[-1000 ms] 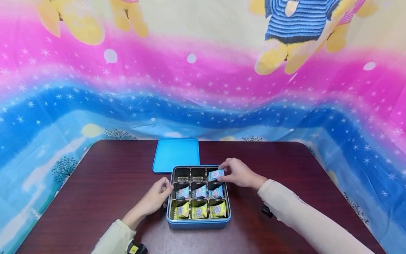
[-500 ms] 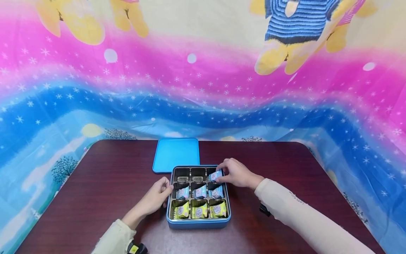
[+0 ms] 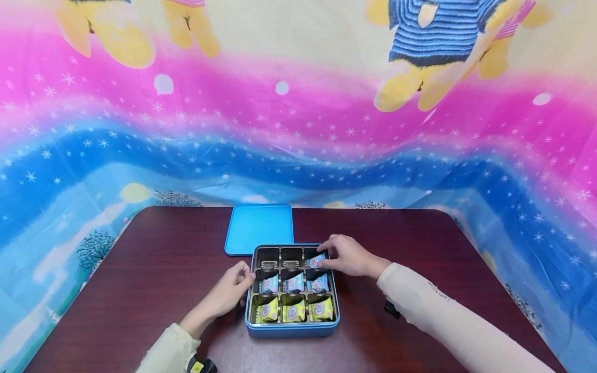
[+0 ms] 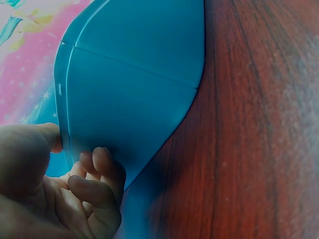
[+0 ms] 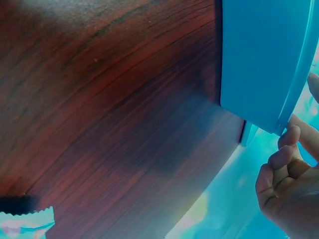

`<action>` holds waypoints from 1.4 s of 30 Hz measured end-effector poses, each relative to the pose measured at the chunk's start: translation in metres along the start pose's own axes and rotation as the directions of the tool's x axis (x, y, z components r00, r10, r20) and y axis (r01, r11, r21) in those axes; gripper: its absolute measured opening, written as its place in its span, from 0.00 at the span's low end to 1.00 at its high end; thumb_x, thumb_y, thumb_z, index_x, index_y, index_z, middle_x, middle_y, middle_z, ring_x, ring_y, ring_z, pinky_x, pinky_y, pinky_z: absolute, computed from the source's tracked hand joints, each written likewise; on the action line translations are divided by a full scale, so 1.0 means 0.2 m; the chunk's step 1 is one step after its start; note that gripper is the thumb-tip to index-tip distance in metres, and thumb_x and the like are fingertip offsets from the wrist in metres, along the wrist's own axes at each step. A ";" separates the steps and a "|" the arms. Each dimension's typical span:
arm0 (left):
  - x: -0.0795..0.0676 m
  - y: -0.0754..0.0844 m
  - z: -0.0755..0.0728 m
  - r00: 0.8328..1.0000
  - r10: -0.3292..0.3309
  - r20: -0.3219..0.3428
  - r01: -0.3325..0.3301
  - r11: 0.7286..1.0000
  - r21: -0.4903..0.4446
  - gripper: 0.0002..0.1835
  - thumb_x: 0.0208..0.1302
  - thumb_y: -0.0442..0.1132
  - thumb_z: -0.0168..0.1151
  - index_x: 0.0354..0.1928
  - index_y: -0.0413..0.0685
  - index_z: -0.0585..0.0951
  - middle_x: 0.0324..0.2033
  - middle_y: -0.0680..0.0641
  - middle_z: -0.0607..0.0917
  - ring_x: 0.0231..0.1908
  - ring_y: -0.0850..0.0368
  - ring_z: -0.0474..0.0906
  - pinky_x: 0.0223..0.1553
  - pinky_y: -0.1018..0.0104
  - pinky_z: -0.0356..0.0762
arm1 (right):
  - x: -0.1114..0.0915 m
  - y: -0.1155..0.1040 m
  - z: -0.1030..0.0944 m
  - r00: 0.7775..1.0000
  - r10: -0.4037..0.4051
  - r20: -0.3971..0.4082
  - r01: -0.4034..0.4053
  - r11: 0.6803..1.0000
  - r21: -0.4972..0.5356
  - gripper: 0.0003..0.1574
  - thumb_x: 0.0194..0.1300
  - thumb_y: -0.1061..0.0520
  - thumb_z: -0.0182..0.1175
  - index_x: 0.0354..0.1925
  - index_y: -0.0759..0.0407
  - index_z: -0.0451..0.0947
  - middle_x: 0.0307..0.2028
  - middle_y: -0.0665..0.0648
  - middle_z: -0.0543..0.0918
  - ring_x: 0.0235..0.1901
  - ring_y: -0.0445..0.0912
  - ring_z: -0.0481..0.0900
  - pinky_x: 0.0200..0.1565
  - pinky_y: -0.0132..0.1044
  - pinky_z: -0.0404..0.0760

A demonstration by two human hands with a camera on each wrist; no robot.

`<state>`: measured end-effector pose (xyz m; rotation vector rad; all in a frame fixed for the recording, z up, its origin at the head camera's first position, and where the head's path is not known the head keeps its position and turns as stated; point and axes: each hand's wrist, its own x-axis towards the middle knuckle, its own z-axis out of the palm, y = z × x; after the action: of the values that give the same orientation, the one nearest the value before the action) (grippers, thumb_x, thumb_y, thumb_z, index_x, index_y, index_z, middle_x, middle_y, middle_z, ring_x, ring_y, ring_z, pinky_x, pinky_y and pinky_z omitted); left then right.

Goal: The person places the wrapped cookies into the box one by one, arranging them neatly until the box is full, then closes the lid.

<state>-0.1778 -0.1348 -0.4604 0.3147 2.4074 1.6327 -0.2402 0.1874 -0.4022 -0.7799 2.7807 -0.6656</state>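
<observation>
- The right hand (image 3: 352, 256), thumb and forefinger slightly parted, pinches the blue packet (image 3: 313, 261), how firmly I can't tell, in the tin's (image 3: 294, 331) far right compartment.
- Probably light, slick, crushable; best taken by its edges.
- The left hand (image 3: 228, 287) grips the tin's left rim, likely stiff.

Left hand (image 3: 227, 290) and right hand (image 3: 353, 256) forward, wrists (image 3: 192, 320) bare past pale sleeves (image 3: 165, 348).
Left: thumb set opposite the curled fingers, palm inward. Right: thumb and index outstretched, other fingers curled; its forearm (image 3: 459, 318) slants in from the person's right.
</observation>
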 end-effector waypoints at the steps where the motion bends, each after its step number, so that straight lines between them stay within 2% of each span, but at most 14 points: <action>1: 0.00 0.00 0.00 1.000 0.000 0.000 0.000 1.000 0.001 0.11 0.77 0.38 0.51 0.35 0.42 0.65 0.15 0.51 0.71 0.16 0.57 0.72 0.19 0.68 0.71 | 0.00 0.00 0.00 1.000 -0.003 -0.002 0.003 1.000 0.016 0.24 0.67 0.47 0.67 0.57 0.56 0.83 0.30 0.49 0.73 0.26 0.41 0.66 0.31 0.33 0.66; 7: 0.00 0.00 0.00 1.000 0.002 0.000 -0.002 1.000 -0.001 0.11 0.77 0.38 0.51 0.35 0.41 0.65 0.15 0.49 0.72 0.16 0.57 0.72 0.19 0.67 0.71 | -0.02 0.00 -0.02 0.999 -0.024 -0.033 0.027 0.996 0.083 0.22 0.68 0.49 0.66 0.55 0.58 0.83 0.32 0.49 0.74 0.27 0.41 0.66 0.31 0.33 0.66; 18: 0.00 0.00 0.00 1.000 -0.001 -0.003 0.001 1.000 0.009 0.11 0.78 0.37 0.50 0.35 0.41 0.65 0.14 0.52 0.69 0.15 0.57 0.71 0.18 0.68 0.71 | -0.04 0.04 -0.05 0.997 -0.009 -0.071 0.017 0.994 0.106 0.20 0.69 0.48 0.66 0.54 0.56 0.84 0.33 0.49 0.74 0.31 0.43 0.68 0.32 0.35 0.69; 27: 0.00 0.00 0.00 1.000 -0.005 0.001 0.005 1.000 0.014 0.10 0.78 0.36 0.49 0.35 0.41 0.65 0.14 0.51 0.70 0.15 0.57 0.72 0.19 0.69 0.71 | -0.08 0.09 -0.08 0.994 -0.006 -0.109 0.015 0.997 0.080 0.17 0.68 0.49 0.66 0.52 0.54 0.84 0.32 0.49 0.74 0.31 0.43 0.68 0.33 0.35 0.70; 33: 0.00 0.00 0.00 1.000 -0.006 -0.001 0.006 1.000 0.019 0.11 0.78 0.37 0.50 0.35 0.41 0.65 0.15 0.50 0.70 0.16 0.57 0.73 0.19 0.68 0.72 | -0.12 0.11 -0.10 0.995 0.018 -0.094 -0.011 0.997 0.079 0.19 0.69 0.49 0.65 0.53 0.57 0.83 0.32 0.50 0.74 0.30 0.43 0.69 0.32 0.35 0.70; 42: 0.00 0.00 0.00 1.000 0.001 -0.002 -0.001 1.000 0.012 0.11 0.77 0.38 0.51 0.35 0.41 0.65 0.15 0.51 0.70 0.16 0.56 0.73 0.19 0.67 0.72 | -0.19 0.17 -0.12 0.995 0.028 -0.097 -0.020 0.997 0.079 0.18 0.69 0.49 0.66 0.53 0.55 0.84 0.32 0.49 0.75 0.28 0.42 0.68 0.30 0.33 0.70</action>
<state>-0.1776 -0.1344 -0.4613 0.3162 2.4198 1.6203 -0.2300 0.2412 -0.3951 -0.7161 2.8274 -0.8235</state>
